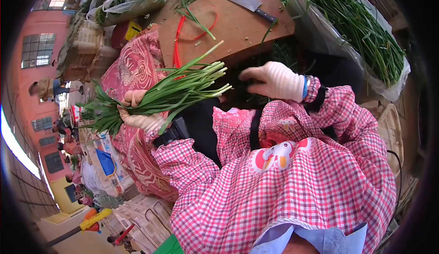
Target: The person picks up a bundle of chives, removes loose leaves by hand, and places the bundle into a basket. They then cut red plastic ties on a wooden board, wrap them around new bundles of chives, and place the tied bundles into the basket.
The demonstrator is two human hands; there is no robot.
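Your left hand [137, 110] is closed around a bunch of long green stalks [183, 87], their pale ends pointing toward your right hand [276, 81]. That hand, wrapped in pale material, is apart from the bunch, its fingers loosely parted. Beyond both hands, a brown board [206, 21] bears a cleaver [243, 0] and red strips [178, 41]. Beyond your right hand, to its right, a plastic bag [397, 86] holds more stalks.
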